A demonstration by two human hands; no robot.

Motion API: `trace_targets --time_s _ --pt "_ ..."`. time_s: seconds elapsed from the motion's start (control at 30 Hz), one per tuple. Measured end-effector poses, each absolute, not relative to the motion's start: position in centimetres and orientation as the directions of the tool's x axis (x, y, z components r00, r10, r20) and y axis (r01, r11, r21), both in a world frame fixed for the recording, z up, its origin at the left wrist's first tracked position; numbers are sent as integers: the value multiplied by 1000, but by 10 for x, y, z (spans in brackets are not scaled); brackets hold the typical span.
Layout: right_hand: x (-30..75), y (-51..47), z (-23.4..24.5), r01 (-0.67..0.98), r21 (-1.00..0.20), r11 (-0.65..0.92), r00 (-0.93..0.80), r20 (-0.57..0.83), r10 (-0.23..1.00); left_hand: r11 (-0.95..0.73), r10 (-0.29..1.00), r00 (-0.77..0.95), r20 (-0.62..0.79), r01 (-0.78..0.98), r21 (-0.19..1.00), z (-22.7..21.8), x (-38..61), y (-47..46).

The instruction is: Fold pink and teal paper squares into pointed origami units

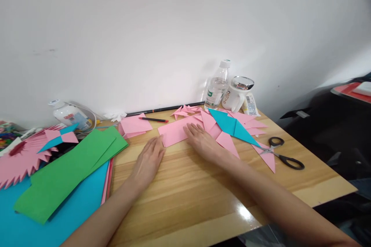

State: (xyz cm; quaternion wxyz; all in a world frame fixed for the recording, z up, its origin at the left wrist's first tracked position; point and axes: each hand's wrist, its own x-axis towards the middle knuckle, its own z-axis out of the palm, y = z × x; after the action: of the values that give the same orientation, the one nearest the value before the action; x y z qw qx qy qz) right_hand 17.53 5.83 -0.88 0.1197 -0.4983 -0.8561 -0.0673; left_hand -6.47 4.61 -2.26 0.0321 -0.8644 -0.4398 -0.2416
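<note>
My left hand [148,160] lies flat and open on the wooden table [185,197], its fingertips touching the left edge of a folded pink paper strip [175,131]. My right hand [203,141] rests flat on the right part of the same strip, fingers stretched out. Just right of that hand lie pink folded triangles [228,142] and a blue folded piece [232,125].
Black scissors [282,154] lie at the right. A water bottle [216,87] and a white mug [236,94] stand by the wall. A red pen [153,119] and pink squares [135,124] sit behind. Green sheets [66,173], blue paper [58,220] and a pink paper fan [20,158] cover the left.
</note>
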Motion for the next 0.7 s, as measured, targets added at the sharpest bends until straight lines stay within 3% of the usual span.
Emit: trace_targets --time_s 0.2,0.43,0.7 --pt "172 68 -9 854 -25 519 -503 212 838 -565 815 435 381 740 364 -19 -69 46" --pt "173 70 -14 876 -118 468 -429 254 867 -547 837 363 410 576 608 -12 -63 45" --pt "169 67 -25 831 -370 416 -264 397 879 -531 843 276 462 566 631 -21 -60 44"
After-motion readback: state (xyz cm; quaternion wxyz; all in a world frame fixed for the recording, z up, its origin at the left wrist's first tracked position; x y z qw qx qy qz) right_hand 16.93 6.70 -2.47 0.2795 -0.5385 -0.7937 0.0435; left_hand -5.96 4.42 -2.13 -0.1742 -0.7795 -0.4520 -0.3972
